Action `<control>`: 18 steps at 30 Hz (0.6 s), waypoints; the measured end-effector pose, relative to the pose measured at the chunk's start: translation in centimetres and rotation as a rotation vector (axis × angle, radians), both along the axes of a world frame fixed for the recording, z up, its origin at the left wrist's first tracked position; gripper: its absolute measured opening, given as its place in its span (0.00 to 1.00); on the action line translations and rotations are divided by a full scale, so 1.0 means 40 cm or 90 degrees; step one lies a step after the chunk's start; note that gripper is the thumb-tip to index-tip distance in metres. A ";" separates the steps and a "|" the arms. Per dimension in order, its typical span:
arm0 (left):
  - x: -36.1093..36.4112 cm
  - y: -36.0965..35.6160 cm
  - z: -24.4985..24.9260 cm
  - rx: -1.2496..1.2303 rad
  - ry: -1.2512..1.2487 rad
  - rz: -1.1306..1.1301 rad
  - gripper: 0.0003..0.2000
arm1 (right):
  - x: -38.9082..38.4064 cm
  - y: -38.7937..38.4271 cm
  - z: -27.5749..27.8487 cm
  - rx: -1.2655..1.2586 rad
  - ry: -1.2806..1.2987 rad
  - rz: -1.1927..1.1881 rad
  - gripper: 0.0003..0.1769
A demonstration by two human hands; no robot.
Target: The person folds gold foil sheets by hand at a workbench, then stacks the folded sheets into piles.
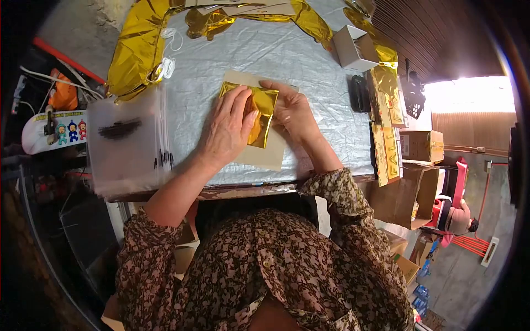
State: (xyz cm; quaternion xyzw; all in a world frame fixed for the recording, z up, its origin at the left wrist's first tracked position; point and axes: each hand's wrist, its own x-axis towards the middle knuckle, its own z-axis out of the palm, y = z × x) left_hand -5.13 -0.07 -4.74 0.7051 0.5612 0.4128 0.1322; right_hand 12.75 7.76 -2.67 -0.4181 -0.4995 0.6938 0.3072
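Note:
A folded gold foil piece (pixel 267 102) lies over a beige card sheet (pixel 265 159) near the middle of the covered table. My left hand (pixel 227 128) rests on the foil from the left, fingers stretched out flat and thumb across its face. At the foil's right edge, my right hand (pixel 295 113) is closed with the fingers bent inward; the index finger reaches along the top edge. The foil and card hide part of the right fingertips. Where the foil lies under my left palm, it cannot be seen.
A stack of clear plastic sleeves (pixel 127 146) sits at the table's left edge. Gold foil balloons (pixel 138 49) line the back left. On the right are a white box (pixel 354 48), a black object (pixel 360 94) and gold-lettered packs (pixel 388 151). Cardboard boxes (pixel 406 193) stand beyond.

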 end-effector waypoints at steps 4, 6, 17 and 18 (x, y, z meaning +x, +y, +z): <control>0.000 0.001 -0.003 -0.007 0.014 -0.001 0.23 | -0.020 0.008 0.005 0.039 -0.083 -0.007 0.22; 0.000 0.000 -0.001 -0.020 0.015 0.000 0.23 | -0.029 0.011 -0.014 0.021 -0.059 -0.023 0.21; 0.000 0.001 0.002 -0.044 0.020 -0.008 0.22 | -0.049 0.011 -0.014 0.080 -0.176 -0.001 0.11; 0.001 0.001 0.002 -0.045 0.020 -0.007 0.22 | -0.048 0.011 -0.025 0.104 -0.119 -0.013 0.12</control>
